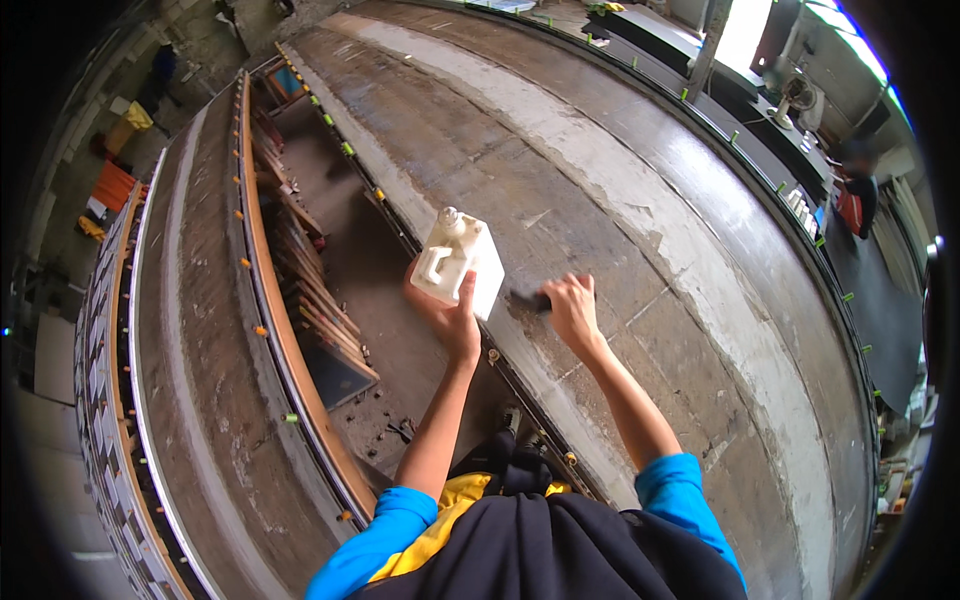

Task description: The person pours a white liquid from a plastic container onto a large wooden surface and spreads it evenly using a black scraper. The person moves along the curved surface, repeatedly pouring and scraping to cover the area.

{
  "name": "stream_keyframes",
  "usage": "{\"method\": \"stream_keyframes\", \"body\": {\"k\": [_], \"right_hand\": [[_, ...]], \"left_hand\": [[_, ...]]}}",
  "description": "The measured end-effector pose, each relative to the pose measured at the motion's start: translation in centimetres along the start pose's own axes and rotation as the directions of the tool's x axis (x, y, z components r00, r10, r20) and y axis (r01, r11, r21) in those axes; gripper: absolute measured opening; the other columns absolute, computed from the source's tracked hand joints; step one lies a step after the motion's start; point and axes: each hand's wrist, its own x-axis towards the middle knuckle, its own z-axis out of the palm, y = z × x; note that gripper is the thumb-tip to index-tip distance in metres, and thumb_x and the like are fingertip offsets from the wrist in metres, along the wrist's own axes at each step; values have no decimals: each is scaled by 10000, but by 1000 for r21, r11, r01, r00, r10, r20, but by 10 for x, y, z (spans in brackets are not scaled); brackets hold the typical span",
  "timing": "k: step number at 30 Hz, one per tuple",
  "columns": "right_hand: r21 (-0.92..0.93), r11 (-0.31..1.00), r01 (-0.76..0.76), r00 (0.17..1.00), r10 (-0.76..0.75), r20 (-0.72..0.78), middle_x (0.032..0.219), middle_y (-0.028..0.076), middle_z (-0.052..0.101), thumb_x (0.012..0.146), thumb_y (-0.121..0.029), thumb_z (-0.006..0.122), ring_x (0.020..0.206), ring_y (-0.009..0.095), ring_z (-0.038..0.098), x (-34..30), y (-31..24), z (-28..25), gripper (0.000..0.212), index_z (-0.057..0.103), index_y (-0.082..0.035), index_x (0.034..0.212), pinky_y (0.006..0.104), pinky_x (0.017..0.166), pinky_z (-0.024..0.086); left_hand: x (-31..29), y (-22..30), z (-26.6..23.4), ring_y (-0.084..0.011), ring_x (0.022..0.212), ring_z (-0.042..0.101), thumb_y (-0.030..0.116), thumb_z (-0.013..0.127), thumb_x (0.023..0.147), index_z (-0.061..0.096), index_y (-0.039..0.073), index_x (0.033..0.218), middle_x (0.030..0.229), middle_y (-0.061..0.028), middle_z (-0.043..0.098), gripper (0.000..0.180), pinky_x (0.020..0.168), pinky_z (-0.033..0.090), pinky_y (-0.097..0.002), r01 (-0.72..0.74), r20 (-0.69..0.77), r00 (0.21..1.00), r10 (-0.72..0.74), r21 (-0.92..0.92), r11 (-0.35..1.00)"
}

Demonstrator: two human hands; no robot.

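Observation:
My left hand [453, 325] is closed round a white plastic jug [487, 275] with a moulded handle and a clear cap. It holds the jug up, tilted, over the near edge of a long stained table [560, 240]. To the right, my right hand [574, 312] is closed on a small dark tool [530, 300] low at the table surface. The fingers hide most of that tool, and its kind cannot be told. A darker patch shows on the surface around it.
A second long table [200, 330] runs along the left, past a gap with stacked boards [310, 290] on the floor. Small coloured clips [348, 149] line the table edges. At the far right, a person [857, 195] is beside dark sheets, with a fan [795, 95] farther back.

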Motion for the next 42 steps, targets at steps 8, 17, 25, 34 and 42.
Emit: {"method": "stream_keyframes", "body": {"k": [8,17,25,34,42], "right_hand": [[-134,979,-150,972,172,163,726,11,622,606,-78,655,831,169,545,-100,3,-73,122,604,-123,709,403,853,298],[-153,956,-250,965,233,-118,754,14,636,637,-30,641,831,170,549,-72,27,-48,121,628,-103,733,386,877,294],[19,895,-446,875,441,-202,755,7,646,584,64,598,797,178,565,-205,18,-125,269,656,-135,755,335,846,331],[495,624,-604,314,758,-572,873,59,651,680,143,525,819,159,606,-326,24,-190,337,661,-62,910,257,752,442],[744,446,-497,123,885,-449,905,40,642,667,135,459,846,102,580,-412,12,-201,369,648,-39,932,210,742,419]], "left_hand": [[2,-17,8,-239,1129,354,168,703,743,297,-5,1227,1191,-143,354,656,979,284,-379,-4,169,986,-2,34,999],[4,1,40,-223,1097,391,86,722,714,337,12,1217,1181,-119,373,638,959,316,-359,37,390,921,2,-91,995],[9,22,51,-322,988,507,-1,696,560,455,29,1105,1014,-148,531,597,854,400,-394,-582,767,481,424,-82,809],[-34,42,109,-268,910,520,29,668,622,448,58,1060,974,-90,526,491,825,424,-375,-941,984,-40,176,-96,324],[-122,31,172,-240,874,527,52,628,656,473,71,1010,917,-66,522,386,778,408,-349,-985,979,-170,111,-171,5]]}}
